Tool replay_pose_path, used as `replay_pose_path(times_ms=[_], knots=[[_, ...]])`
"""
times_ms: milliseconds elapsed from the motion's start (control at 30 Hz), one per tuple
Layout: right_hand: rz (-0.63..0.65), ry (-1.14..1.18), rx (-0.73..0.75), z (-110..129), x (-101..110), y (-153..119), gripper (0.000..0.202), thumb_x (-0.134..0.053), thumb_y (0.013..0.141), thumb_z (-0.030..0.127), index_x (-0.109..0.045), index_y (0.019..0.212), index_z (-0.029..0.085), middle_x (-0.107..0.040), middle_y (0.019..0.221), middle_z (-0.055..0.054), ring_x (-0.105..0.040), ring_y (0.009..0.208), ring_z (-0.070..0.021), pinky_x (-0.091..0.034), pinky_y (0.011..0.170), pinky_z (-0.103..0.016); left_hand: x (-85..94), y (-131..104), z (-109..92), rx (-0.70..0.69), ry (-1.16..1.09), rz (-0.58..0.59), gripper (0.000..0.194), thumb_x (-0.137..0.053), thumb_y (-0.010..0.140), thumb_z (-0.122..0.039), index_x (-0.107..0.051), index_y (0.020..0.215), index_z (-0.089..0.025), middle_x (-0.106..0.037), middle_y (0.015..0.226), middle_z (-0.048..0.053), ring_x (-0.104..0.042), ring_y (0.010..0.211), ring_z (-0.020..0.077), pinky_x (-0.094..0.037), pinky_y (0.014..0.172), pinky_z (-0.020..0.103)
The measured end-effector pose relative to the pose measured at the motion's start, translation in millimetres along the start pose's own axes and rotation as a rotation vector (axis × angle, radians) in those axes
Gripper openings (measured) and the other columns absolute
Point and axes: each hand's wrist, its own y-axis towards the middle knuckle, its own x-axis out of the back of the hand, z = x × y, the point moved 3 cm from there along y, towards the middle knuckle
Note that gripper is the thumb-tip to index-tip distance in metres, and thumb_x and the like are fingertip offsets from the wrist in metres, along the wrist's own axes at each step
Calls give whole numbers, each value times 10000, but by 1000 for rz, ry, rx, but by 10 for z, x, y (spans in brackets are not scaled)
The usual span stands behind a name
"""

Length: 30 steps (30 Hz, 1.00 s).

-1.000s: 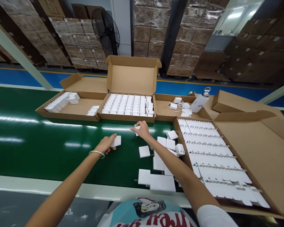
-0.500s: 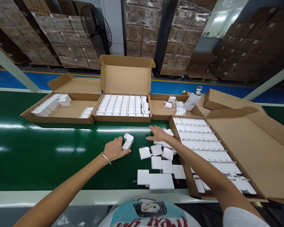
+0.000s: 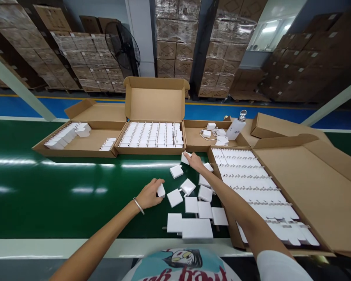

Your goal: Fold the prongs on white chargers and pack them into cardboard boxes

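My left hand (image 3: 151,193), with a silver bangle at the wrist, is closed round a white charger block (image 3: 161,190) above the green belt. Farther forward, my right hand (image 3: 194,160) pinches another white charger (image 3: 186,157) near the front edge of the middle carton. Several loose white chargers lie between and below the hands, among them one (image 3: 176,171) just left of my right hand and one (image 3: 188,187) nearer to me. A row of joined white pieces (image 3: 197,228) rests close to the belt's near edge.
Open cartons line the far side: a partly filled one (image 3: 73,152), a full one (image 3: 150,151) and one with cables and a white bottle (image 3: 236,128). A large carton of chargers (image 3: 222,176) stands at the right. Behind are a black fan and stacked boxes.
My right hand has closed on a charger, and loose chargers near it have shifted and spread. My left hand has moved slightly right and nearer to me, now gripping a block. The view has tilted slightly.
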Motion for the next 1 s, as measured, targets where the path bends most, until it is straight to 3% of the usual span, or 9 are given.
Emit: replay_pose_path(times_ms=[100,167,300,400,500,600,700,867,1000], knots=[[-5,6,-28,-59,-24,-7,601,-254,829,601,-501,1010,83,-586,946,-184,-559,857,-264,-374,621,-277,17,132,51,83,102,-107,438,-555,669,-478,-467,968,-171,-509,888,72,-543,731,217,-404,579,288],[-6,13,9,-59,2,-53,513,-296,846,550,-492,1025,112,-590,956,-155,-556,860,-243,-367,630,-265,7,233,51,54,130,-158,419,-543,684,-508,-470,925,-174,-513,882,63,-544,730,215,-401,570,285],[-28,-1,101,137,85,-147,464,-224,896,461,-501,997,103,-570,987,-155,-536,871,-228,-356,663,-271,0,346,18,-71,97,-131,296,-542,728,-418,-485,914,-195,-503,1002,60,-550,739,173,-417,607,269],[40,-11,227,425,49,-193,438,-249,889,473,-534,948,145,-582,965,-95,-531,858,-196,-360,692,-257,106,380,11,-144,65,-236,289,-570,707,-354,-484,927,-187,-383,1215,108,-522,880,215,-420,700,313],[140,-22,310,581,-35,-232,413,-307,862,507,-566,881,186,-592,920,-50,-535,848,-179,-370,719,-253,197,434,31,-214,-2,-326,450,-622,635,-295,-438,1025,-168,-472,1093,110,-469,955,272,-380,801,395],[113,-83,221,443,-78,-301,402,-413,825,470,-552,937,110,-542,1007,-170,-479,977,-295,-328,815,-404,162,492,55,-230,-44,-309,613,-638,611,-295,-361,1139,-151,-497,1042,93,-465,946,260,-370,830,406],[89,-116,169,201,-154,-468,465,-649,662,369,-522,994,68,-500,1033,-228,-400,1050,-390,-257,842,-524,40,519,34,-268,-86,-282,694,-641,619,-328,-309,1202,-146,-463,1118,105,-435,1015,256,-346,886,400],[123,38,356,94,-314,-684,510,-652,637,280,-447,1101,231,-540,962,-42,-519,872,-209,-384,747,-318,-90,512,20,-326,-162,-200,579,-642,624,-319,-389,1115,-145,-499,1019,84,-466,932,238,-411,787,357],[2,211,372,189,-275,-480,476,-576,683,208,-412,1129,174,-516,985,-69,-499,898,-205,-373,787,-317,-23,348,141,-370,-183,-127,579,-675,587,-292,-415,1092,-180,-516,996,46,-488,906,208,-420,790,323]])
